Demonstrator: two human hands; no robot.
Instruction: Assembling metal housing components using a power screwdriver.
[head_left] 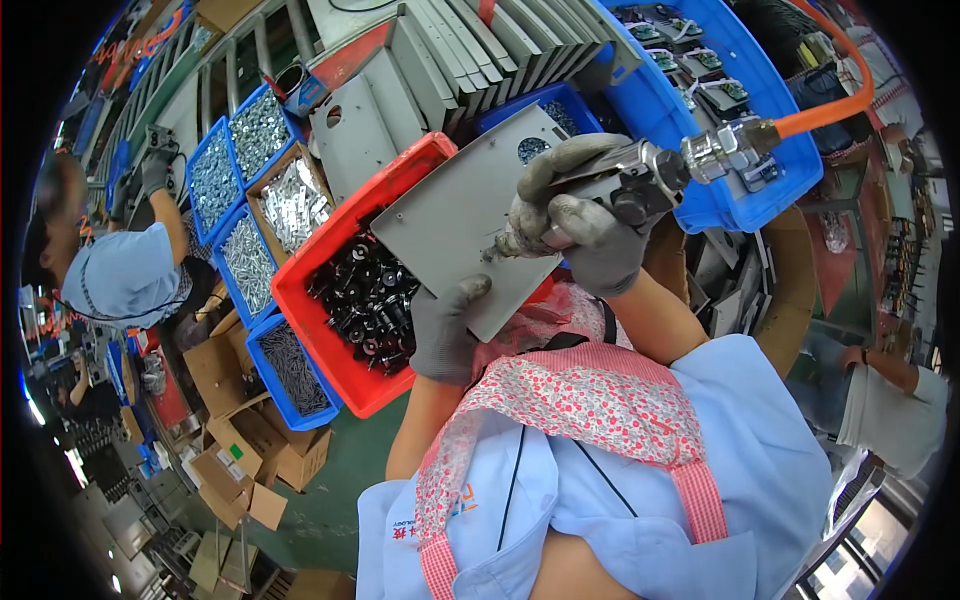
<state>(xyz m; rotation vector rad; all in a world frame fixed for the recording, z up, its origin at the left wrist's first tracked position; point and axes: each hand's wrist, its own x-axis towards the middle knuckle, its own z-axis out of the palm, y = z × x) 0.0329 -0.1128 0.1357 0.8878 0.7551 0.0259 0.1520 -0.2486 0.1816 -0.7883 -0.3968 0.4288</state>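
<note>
My left hand [447, 330], in a grey glove, grips the lower edge of a flat grey metal panel [455, 215], thumb on its face. The panel is tilted and has a round hole near its far corner. In my gloved right hand [590, 215] is a pneumatic screwdriver [635, 195], fingers wrapped round its body. Its tip points left and comes close to the panel's face; whether it touches a screw I cannot tell. An orange air hose [825, 110] runs from its metal coupling [725, 150]. Under the panel's left side stands a red bin [300, 285] of black knob-like parts [370, 300].
Blue bins of small metal fasteners [245, 262] and a box of flat metal pieces [293, 205] stand at the left. Grey panels [480, 45] are stacked at the back. A large blue bin [740, 205] holds assemblies at the right. Another person [120, 270] works at far left.
</note>
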